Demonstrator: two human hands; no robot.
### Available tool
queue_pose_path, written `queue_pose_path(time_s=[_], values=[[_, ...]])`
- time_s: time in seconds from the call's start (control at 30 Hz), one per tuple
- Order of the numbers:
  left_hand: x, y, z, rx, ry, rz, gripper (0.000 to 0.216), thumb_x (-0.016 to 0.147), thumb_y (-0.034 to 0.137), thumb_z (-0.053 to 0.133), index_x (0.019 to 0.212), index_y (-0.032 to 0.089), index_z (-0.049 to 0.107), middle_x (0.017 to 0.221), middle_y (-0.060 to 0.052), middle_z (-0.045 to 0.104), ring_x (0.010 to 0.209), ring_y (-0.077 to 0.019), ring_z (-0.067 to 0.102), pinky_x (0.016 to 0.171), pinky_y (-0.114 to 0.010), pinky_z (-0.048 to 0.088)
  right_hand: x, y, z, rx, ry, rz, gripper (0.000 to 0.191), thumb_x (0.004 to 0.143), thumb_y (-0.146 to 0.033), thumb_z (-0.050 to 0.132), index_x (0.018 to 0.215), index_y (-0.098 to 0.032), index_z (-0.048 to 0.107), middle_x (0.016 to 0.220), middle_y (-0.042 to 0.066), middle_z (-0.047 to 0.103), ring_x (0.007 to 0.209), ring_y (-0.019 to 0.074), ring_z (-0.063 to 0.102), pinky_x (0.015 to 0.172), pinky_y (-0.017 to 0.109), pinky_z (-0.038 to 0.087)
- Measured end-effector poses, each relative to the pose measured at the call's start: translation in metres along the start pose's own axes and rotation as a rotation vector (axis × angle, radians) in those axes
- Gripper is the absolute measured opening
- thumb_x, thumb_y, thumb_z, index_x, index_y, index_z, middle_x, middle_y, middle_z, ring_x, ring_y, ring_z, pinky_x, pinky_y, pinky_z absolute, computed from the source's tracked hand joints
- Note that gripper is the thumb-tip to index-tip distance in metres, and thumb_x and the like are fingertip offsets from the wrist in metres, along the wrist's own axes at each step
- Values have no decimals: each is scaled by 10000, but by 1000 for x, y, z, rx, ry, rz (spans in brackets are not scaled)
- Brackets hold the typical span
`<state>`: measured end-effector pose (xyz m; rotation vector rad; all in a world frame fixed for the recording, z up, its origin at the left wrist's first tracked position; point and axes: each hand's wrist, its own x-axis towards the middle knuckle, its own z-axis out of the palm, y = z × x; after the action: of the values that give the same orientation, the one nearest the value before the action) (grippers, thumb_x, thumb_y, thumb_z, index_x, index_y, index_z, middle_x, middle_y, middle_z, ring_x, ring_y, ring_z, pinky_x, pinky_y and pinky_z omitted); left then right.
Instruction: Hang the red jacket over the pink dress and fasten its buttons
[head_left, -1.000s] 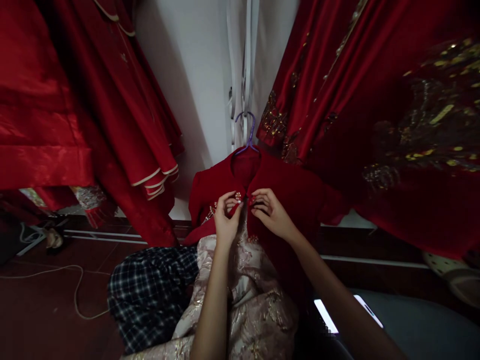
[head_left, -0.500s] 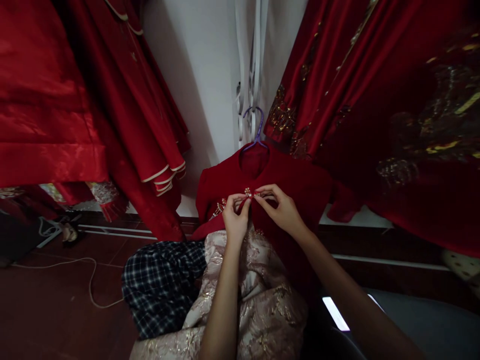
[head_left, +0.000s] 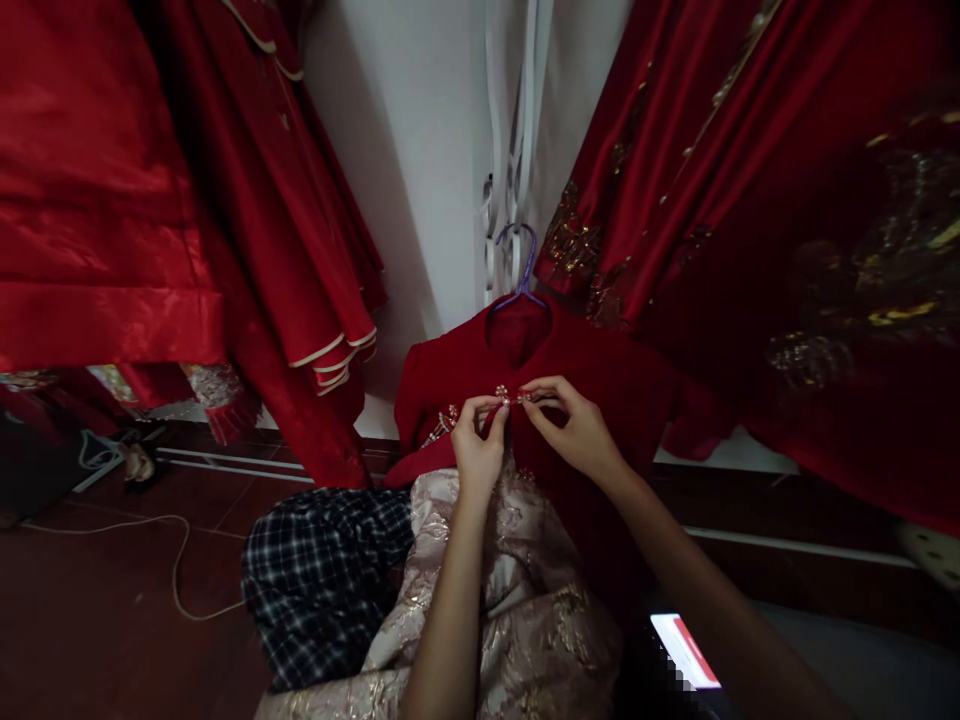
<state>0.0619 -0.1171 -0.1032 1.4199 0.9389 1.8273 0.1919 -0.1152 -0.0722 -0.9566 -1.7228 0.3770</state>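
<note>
Probably soft and light, the red jacket (head_left: pixel 607 350) on the purple hanger (head_left: pixel 526 275) before us is best held, we judge, by its front edges, where our left hand (head_left: pixel 478 450) and right hand (head_left: pixel 579 430) pinch it at fragile-looking beaded ornaments (head_left: pixel 502 394).

A beaded fastener (head_left: pixel 503 396) is pinched by both hands at the front of a red jacket (head_left: pixel 454 365).
One side of it is held in the grip of the left hand (head_left: pixel 478 445), the other in the grip of the right hand (head_left: pixel 576 425); the two are kept close together. The jacket's collar is filled by a purple hanger (head_left: pixel 526 283). Below, pink-and-gold brocade (head_left: pixel 540 640) is draped beside dark plaid cloth (head_left: pixel 315 580). The jacket is flanked by red garments (head_left: pixel 97 200), and a lit screen (head_left: pixel 686 650) is seen at lower right.
</note>
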Motion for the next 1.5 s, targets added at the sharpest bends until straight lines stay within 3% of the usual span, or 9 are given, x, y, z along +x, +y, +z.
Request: queue_pose_path(time_s=[0.4,0.67,1.0,1.37,1.5], values=[[-2,25,-10,319,-176,87,158,819,273,519,944,189,564,928,-51,622,845,-139,586,811,-282,465,-2,-8,-1,-29,-13,-22,194,810,-326,545,956,-213,603,971,49,641,897,187,607,807,360,525],[1,25,-5,389,-168,102,122,825,259,509,915,187,549,900,-50,627,798,-137,597,771,-272,474,-1,-1,-3,71,-23,40,261,777,-373,595,981,-216,643,1021,48,654,908,187,622,803,358,544],[13,47,9,852,-303,133,35,816,193,473,837,180,498,828,-95,598,746,-225,604,678,-318,447,-1,20,0,308,37,193,361,690,-350,689,1024,-213,666,1024,53,671,889,192,641,822,374,545],[9,37,7,754,-286,194,82,841,212,449,862,200,528,856,-60,586,767,-181,577,708,-281,440,5,15,-1,294,-12,193,369,725,-355,646,1068,-217,641,999,56,658,869,174,626,776,332,548],[2,25,-5,600,-303,203,198,830,212,473,1016,213,543,1005,-62,580,957,-186,544,866,-312,417,-4,18,-2,175,-99,176,577,753,-372,609,1298,-269,453,1042,60,588,910,163,596,725,282,539]])
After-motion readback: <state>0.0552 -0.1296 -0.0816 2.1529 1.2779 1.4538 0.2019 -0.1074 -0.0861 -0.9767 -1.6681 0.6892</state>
